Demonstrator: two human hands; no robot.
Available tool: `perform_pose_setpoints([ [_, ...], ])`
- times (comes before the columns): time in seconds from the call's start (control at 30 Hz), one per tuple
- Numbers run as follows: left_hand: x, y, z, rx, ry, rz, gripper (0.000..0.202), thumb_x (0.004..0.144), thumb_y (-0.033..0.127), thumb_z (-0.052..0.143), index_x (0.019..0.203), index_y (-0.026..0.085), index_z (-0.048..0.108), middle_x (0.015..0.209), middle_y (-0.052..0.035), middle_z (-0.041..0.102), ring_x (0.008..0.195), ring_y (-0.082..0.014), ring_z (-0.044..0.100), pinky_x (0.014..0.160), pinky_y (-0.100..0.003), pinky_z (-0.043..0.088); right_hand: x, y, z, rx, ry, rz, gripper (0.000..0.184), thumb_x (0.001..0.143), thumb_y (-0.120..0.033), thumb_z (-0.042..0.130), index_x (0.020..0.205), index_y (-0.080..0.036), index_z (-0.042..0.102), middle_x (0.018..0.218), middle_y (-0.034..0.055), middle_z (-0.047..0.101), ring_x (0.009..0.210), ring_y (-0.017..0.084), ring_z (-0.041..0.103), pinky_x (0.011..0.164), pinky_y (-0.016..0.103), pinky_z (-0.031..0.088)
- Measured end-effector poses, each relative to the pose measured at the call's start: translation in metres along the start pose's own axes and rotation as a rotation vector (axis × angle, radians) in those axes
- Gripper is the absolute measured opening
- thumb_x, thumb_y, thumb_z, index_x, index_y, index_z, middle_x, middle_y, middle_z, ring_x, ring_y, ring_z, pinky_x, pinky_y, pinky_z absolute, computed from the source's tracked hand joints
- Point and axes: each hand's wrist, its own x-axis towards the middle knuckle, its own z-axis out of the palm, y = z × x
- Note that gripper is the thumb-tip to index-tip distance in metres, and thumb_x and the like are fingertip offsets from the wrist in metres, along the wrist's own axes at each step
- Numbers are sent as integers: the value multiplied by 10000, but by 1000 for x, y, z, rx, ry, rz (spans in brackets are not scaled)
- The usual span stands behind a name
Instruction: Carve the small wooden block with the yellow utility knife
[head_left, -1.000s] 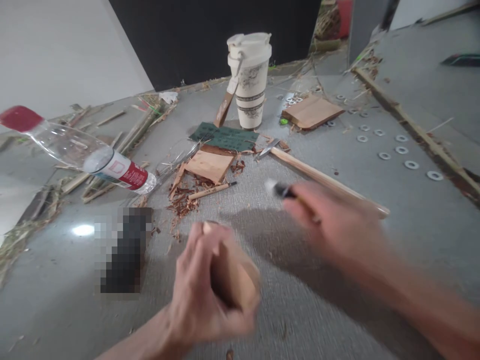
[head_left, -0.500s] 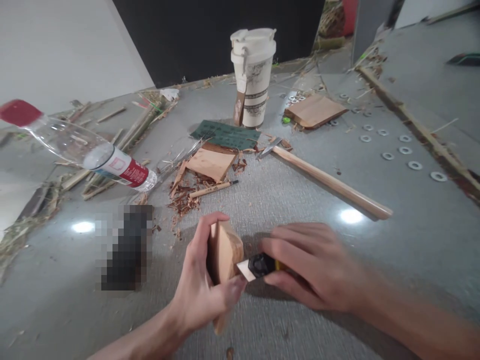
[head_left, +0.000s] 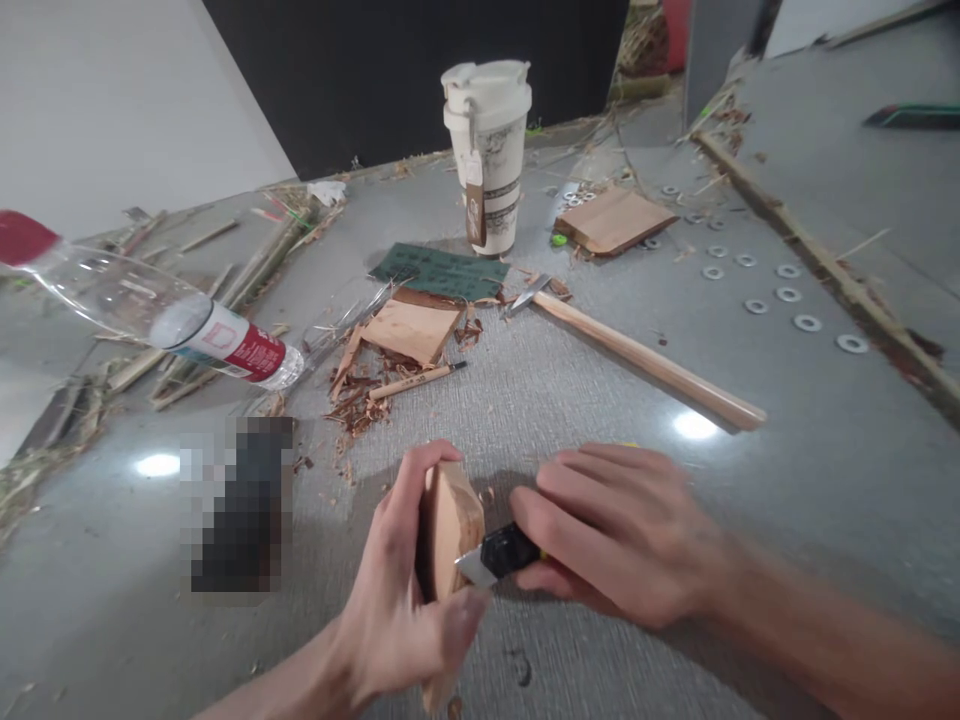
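Note:
My left hand [head_left: 412, 590] grips a small wooden block [head_left: 452, 520] that stands on edge, fingers over its far end and the thumb low on its near side. In my right hand [head_left: 607, 530] is a utility knife [head_left: 510, 550] with a black head and a bit of yellow showing. Its blade [head_left: 474, 565] touches the right edge of the block, just above my left thumb. A small curl of wood [head_left: 487, 495] lies beside the block. My right fingers hide most of the knife's handle.
Beyond my hands lie a marking pencil [head_left: 416, 381], wood shavings [head_left: 352, 400], a flat wooden piece [head_left: 412, 328], green sandpaper [head_left: 439, 270] and a hammer [head_left: 645, 350]. A lidded cup [head_left: 487, 150], a tilted plastic bottle [head_left: 217, 330], another wooden piece [head_left: 615, 220] and several washers [head_left: 787, 294] surround them.
The knife blade has shifted down and left along the block's edge. A small wood curl now shows beside the block. The view has moved slightly, sliding the background left.

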Motion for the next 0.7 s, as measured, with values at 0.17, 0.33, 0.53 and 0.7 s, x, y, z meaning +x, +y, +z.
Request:
perform_pose_setpoints([
  [0.17,2,3,-1,-31,-20,8,581,850,660,641,1258,291,451,719,71,434,606,-151,393,539,-300,355,-1,-4,-5,-84,25,-48,385,1149,-426,383,1031,-172,646,703,-1,564,619,161,484,570,361,352],
  [0.33,-8,-3,2,64,-10,79,601,848,686,624,1292,306,483,827,18,533,644,-172,489,554,-315,429,-3,9,-6,-67,48,105,343,1137,-429,439,974,-203,641,705,-12,585,600,139,510,565,331,362],
  [0.53,-17,-11,3,196,-83,279,659,705,549,733,1285,325,517,989,-39,609,735,-212,587,605,-338,479,-15,64,-12,-241,226,685,320,1119,-428,475,917,-222,615,595,-45,494,504,114,416,542,301,316],
  [0.7,6,-11,-13,230,150,142,630,755,464,668,1327,293,467,946,2,538,752,-186,511,663,-329,430,-10,39,1,67,17,410,253,1120,-375,464,1023,-204,624,742,-11,664,584,124,574,556,271,373],
])
